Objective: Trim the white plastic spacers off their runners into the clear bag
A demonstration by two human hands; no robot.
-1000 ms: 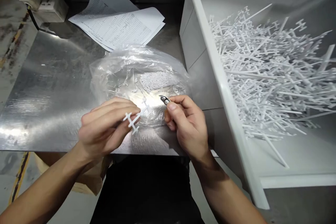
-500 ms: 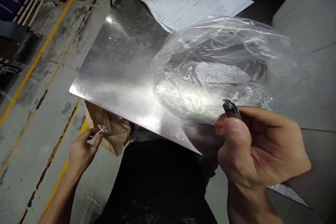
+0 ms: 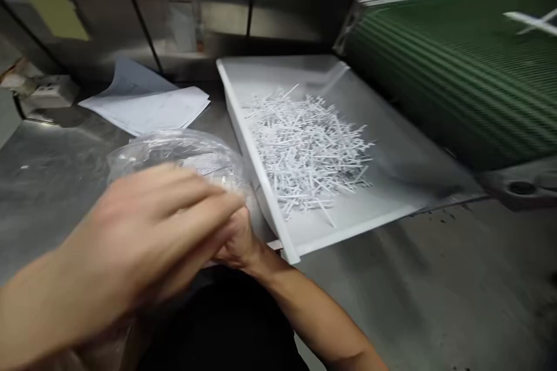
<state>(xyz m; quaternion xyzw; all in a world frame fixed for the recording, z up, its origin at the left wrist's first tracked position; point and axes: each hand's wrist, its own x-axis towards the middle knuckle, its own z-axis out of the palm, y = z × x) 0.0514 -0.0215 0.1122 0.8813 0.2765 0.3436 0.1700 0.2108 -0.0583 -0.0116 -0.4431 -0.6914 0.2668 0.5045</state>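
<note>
My left hand (image 3: 152, 232) is large and blurred at the lower left, fingers bent together; anything in it is hidden. Just behind its fingertips is my right hand (image 3: 237, 240), mostly covered by the left one, and the clipper-like metal tool does not show. Both hands are in front of a clear plastic bag (image 3: 143, 153) on the metal table (image 3: 47, 179); white material (image 3: 204, 163) shows inside the bag. Right of the hands, a white tray (image 3: 348, 231) holds a heap of thin white plastic pieces (image 3: 308, 151).
A green ribbed conveyor belt (image 3: 456, 75) rises at the right beyond the tray. Paper sheets (image 3: 148, 107) lie at the back left, near a white socket box (image 3: 54, 91). A yellow note (image 3: 52, 6) is on the metal panel behind.
The view has swung right, bringing the tray and conveyor in. My left hand, which held a small white piece over a paper-lined bin, has come up beside my right hand.
</note>
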